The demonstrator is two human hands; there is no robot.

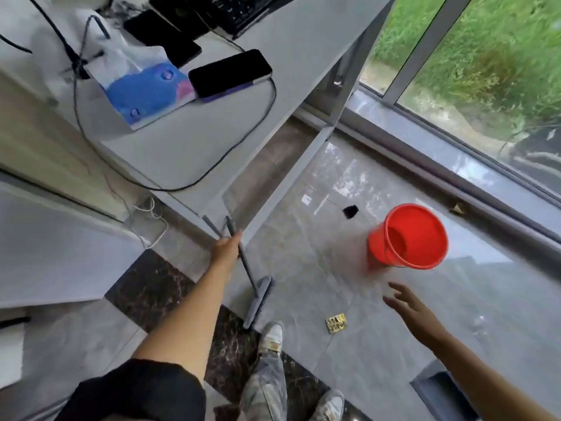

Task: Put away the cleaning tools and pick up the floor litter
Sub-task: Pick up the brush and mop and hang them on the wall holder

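My left hand (226, 249) grips the thin grey handle of a broom (259, 300), whose brush head rests on the floor by my foot. A second grey handle (212, 227) shows just behind that hand. My right hand (408, 305) hovers open over the tiles, fingers spread, below a red bucket (408, 238) that stands upright and looks empty. A gold wrapper (336, 323) lies on the floor between my right hand and my shoe. A small black scrap (350, 211) and a white scrap (306, 199) lie farther off, and a brown scrap (458, 208) sits at the window track.
A white desk (194, 138) at the left carries phones, a tissue pack (145, 86), a keyboard and cables; its leg (343, 92) drops to the floor near the black scrap. A glass window wall (455, 132) runs along the right. A grey box (443, 390) sits at the lower right.
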